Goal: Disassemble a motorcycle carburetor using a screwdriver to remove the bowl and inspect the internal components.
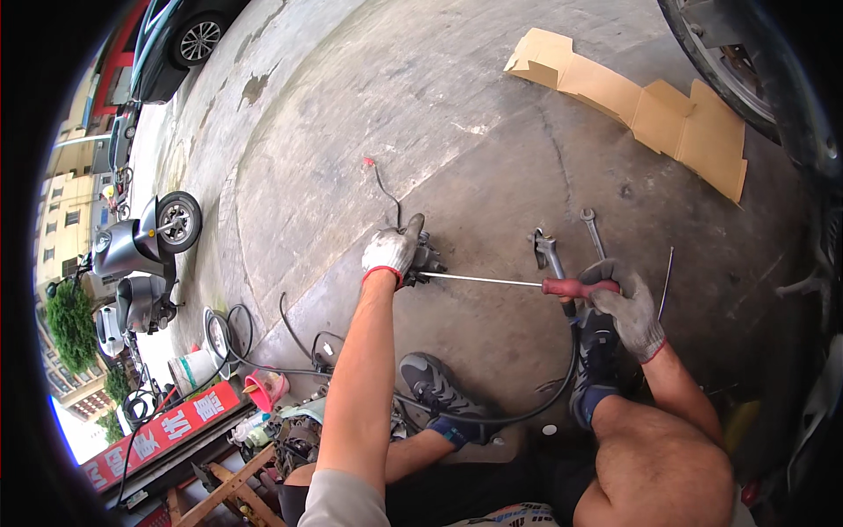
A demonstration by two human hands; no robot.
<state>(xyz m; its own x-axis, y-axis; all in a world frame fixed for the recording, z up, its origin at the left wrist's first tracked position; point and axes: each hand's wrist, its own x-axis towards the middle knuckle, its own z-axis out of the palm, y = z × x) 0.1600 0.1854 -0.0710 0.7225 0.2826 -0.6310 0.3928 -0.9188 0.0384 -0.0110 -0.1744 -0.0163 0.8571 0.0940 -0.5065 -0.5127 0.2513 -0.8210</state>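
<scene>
My gloved left grip [389, 250] is wrapped around a dark metal part [428, 257] over the concrete floor [483, 206]; my gloved right grip [628, 303] clasps a red-handled screwdriver [569, 286], its shaft reaching the part.

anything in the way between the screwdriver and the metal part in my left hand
Nothing visible. From the right hand, the red-handled screwdriver runs its shaft unobstructed to the dark metal part held by the left hand. A hammer-like tool passes beneath the screwdriver's handle in this view, but does not block the shaft.
</scene>
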